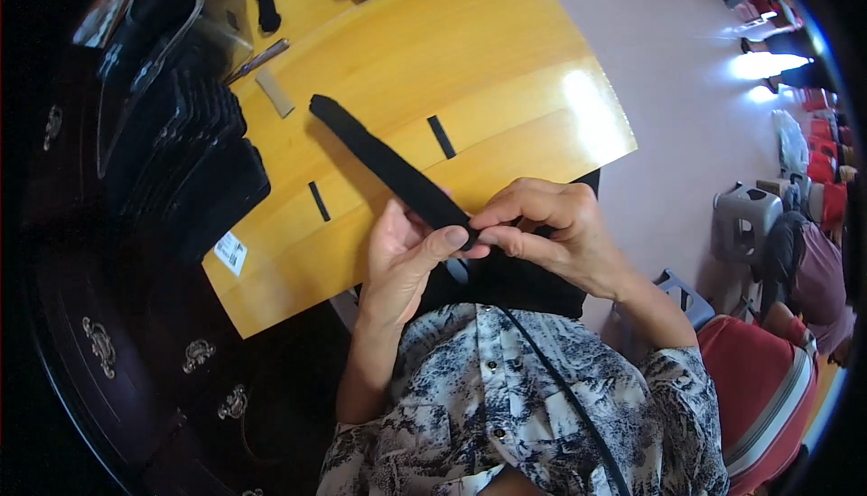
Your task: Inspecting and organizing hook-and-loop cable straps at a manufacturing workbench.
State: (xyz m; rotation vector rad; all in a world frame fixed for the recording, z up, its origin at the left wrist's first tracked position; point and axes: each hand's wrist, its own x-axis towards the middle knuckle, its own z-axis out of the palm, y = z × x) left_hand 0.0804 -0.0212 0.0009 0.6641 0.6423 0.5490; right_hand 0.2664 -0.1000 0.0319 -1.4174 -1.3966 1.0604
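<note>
A long, narrow strip of black fabric [384,164] slants across the middle, its far end over the yellow table. My left hand [406,248] is closed around its near end, with the thumb pressed on top. At that same end, my right hand [542,225] pinches with thumb and forefinger. Whether the pinch holds the fabric edge or some small part on it cannot be made out. Two short black strips [442,137] [319,201] lie flat on the table beyond my hands.
The yellow table [506,54] carries a beige strip [275,92], a slim dark tool [257,61] and another black fabric piece [265,0]. Stacked black fabric [194,162] rises at the left, near a white label [231,252]. Stools [748,221] and seated people are at the right.
</note>
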